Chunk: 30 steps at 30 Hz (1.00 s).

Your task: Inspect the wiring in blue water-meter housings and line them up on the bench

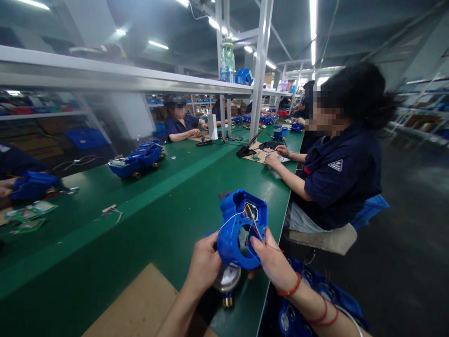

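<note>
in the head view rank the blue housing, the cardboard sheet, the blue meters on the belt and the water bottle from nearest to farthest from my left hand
1. Blue housing, gripped in the left hand.
2. Cardboard sheet, just lower left.
3. Blue meters, up the belt, left.
4. Water bottle, on the overhead shelf.

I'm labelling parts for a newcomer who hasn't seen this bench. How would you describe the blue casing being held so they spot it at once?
Start at the long green table and follow its right edge to the near end, where two bare hands meet. The blue casing sits between the left hand and right hand. Unlike the blue units lying farther up the table, it is lifted off the surface and has thin coloured wires trailing from it.
</note>
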{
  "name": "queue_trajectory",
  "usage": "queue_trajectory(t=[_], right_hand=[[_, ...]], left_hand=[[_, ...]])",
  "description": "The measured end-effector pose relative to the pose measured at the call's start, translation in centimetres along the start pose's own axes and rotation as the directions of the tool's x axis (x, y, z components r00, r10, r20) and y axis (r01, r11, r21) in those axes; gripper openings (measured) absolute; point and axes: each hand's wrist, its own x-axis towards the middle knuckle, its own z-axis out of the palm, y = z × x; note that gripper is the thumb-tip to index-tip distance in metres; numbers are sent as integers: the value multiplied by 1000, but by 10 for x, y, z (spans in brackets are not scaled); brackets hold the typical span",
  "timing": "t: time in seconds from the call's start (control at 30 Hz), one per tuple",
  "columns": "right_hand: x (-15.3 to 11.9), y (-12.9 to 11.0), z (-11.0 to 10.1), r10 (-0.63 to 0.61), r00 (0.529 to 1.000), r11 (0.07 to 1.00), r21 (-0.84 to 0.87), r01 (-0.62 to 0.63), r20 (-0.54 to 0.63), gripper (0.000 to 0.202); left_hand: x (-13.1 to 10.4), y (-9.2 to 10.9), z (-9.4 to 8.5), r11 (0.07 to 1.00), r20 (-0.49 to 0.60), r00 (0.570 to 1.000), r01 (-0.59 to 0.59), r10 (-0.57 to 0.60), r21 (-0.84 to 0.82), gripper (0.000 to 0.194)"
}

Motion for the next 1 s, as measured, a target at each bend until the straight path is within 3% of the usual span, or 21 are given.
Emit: queue_trajectory(t=[0.17,0.33,0.4,0.47,0.6,0.7,0.8,1.0], right_hand=[[-11,3,5,-114,993,990,-81,114,8,49],[-22,7,10,-262,964,962,-92,257,-47,54],[-22,12,14,-184,982,983,8,184,-37,58],[-21,16,21,-25,1000,987,159,27,-11,61],[-15,19,32,149,988,926,354,-128,-33,66],[-12,8,35,253,966,880,425,-212,-44,49],[-12,-9,33,359,933,812,484,-325,24,31],[-8,-24,34,456,883,714,546,-438,113,30]], left_hand=[[-1,-11,-3,997,18,1000,-12,13,-79,18],[-1,-20,-10,997,81,994,-73,75,-32,19],[-1,-19,-10,998,52,997,-51,52,-23,23],[-1,-16,-8,1000,-19,1000,6,-7,-27,28],[-2,-8,0,997,-191,980,63,-52,52,26],[-2,-4,3,987,-294,955,76,-31,142,21],[0,-3,4,970,-328,945,76,4,232,20],[-1,-9,4,894,-393,905,33,164,447,26]])
